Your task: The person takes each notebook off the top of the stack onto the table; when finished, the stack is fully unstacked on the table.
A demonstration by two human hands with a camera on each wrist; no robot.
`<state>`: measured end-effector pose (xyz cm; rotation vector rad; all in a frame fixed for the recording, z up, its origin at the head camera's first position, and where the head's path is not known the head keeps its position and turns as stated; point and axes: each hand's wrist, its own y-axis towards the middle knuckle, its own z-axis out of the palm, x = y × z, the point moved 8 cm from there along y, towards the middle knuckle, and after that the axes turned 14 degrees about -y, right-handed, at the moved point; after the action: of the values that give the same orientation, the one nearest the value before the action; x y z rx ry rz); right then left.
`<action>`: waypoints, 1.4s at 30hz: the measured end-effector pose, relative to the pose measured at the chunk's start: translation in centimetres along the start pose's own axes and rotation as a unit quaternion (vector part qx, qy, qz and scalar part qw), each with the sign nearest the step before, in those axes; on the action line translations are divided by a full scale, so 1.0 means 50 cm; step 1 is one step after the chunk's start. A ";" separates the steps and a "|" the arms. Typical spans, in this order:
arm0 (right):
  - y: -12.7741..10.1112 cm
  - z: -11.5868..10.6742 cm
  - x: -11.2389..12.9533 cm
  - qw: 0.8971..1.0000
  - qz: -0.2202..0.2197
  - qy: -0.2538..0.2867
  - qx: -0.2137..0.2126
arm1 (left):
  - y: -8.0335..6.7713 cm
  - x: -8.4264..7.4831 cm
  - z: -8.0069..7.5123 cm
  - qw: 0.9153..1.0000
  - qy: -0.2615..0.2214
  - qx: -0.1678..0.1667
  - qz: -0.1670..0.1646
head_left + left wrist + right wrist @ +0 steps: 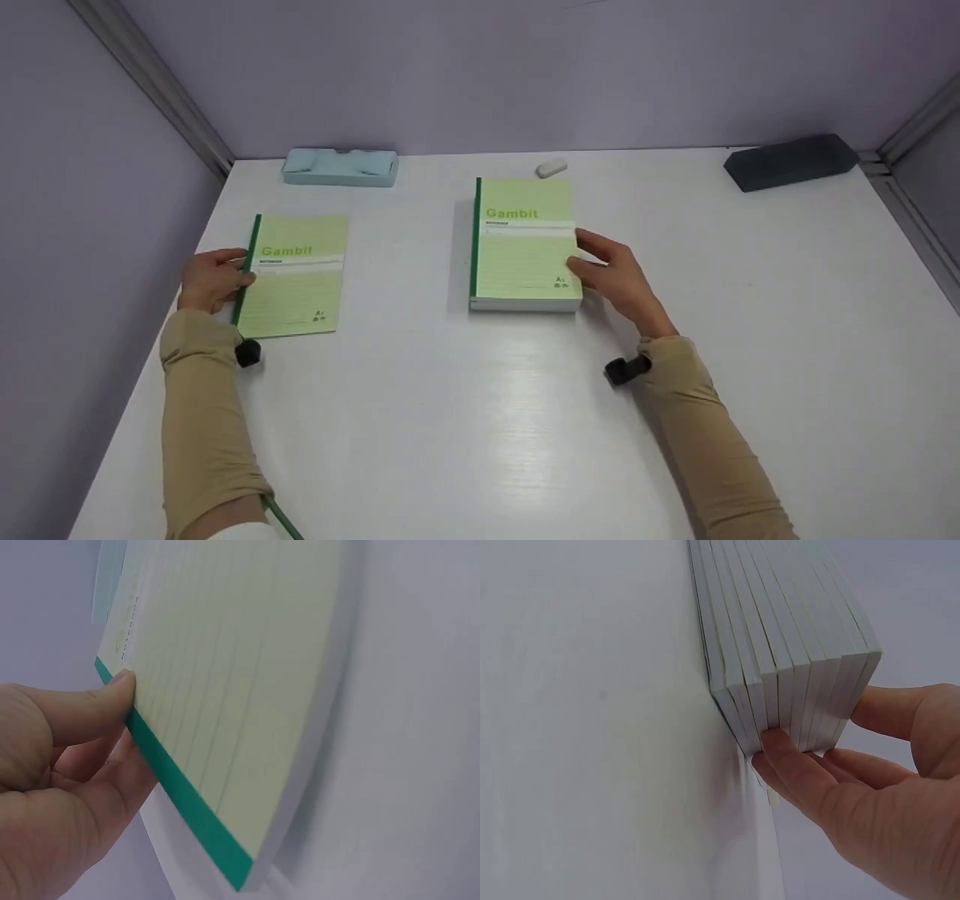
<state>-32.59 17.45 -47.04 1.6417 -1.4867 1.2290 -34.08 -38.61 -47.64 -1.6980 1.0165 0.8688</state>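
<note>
A single green "Gambit" notebook (296, 277) lies on the white table (465, 420) at the left. My left hand (241, 270) pinches its dark green spine edge, thumb on top and fingers beneath, as the left wrist view shows on the notebook (225, 675) with the left hand (124, 701). A stack of several like notebooks (525, 247) sits mid-table. My right hand (581, 259) grips its right side. In the right wrist view the thumb lies on the top cover and the fingers (780, 746) press the page edges of the stack (795, 652).
At the back edge lie a light blue case (341, 166), a small white eraser (551, 168) and a dark grey block (787, 161) at the far right. Lilac walls close in the table on the left, back and right.
</note>
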 end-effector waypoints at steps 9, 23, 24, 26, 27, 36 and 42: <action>-0.002 -0.001 0.003 1.000 -0.013 0.003 -0.006 | 0.004 -0.012 -0.011 0.997 0.033 -0.059 0.029; -0.001 0.000 0.001 1.000 -0.002 0.003 -0.004 | 0.003 -0.018 -0.011 0.993 0.067 -0.097 0.018; -0.001 0.000 0.001 1.000 -0.001 0.003 -0.005 | 0.002 -0.018 -0.009 0.993 0.066 -0.096 0.020; -0.002 0.000 0.000 1.000 0.001 0.006 -0.006 | 0.001 -0.018 -0.008 0.993 0.065 -0.096 0.024; -0.002 0.001 0.000 1.000 0.001 0.006 -0.007 | 0.000 -0.018 -0.008 0.993 0.064 -0.098 0.027; -0.002 0.002 0.001 0.999 -0.002 0.033 -0.005 | -0.021 -0.040 -0.012 0.987 0.072 -0.131 0.057; -0.001 -0.001 0.000 1.000 0.003 0.017 -0.009 | -0.042 -0.117 0.006 0.977 0.008 -0.172 0.122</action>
<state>-32.57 17.49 -47.04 1.5969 -1.4790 1.2369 -34.59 -36.48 -41.80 -1.8917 1.1515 1.2519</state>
